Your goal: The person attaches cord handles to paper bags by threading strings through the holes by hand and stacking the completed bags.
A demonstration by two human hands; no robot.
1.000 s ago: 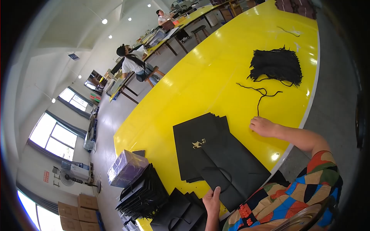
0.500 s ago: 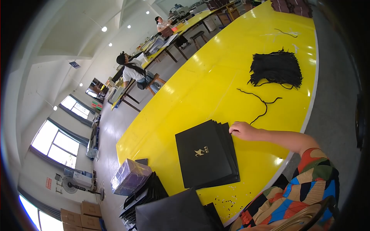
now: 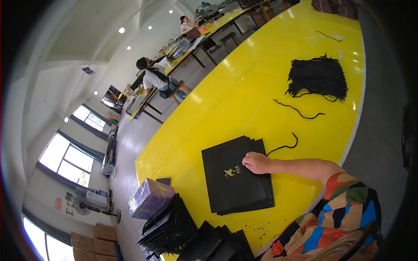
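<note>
My right hand [image 3: 257,163] is closed over the right edge of a stack of black paper bags [image 3: 224,191] with a gold horse logo. A black cord [image 3: 287,146] trails from the hand across the yellow table [image 3: 217,119]. Farther off lies another loose cord [image 3: 298,110], just below a thick bundle of black cords [image 3: 318,78]. My left hand does not show. More black bags [image 3: 213,245] lie at the bottom edge, beside an upright-edged pile of black bags [image 3: 167,230].
A plastic-wrapped box [image 3: 151,199] sits on the left pile. Small dark specks [image 3: 261,230] dot the near table. Dark red items [image 3: 334,8] lie at the far end. Two people [image 3: 154,78] sit at another table [image 3: 174,61]. A fan [image 3: 82,205] and cartons [image 3: 104,239] are at left.
My right hand has moved left onto the bag stack, drawing one cord away from the other. The upper bag has left the stack toward the bottom, and my left hand has gone from sight.
</note>
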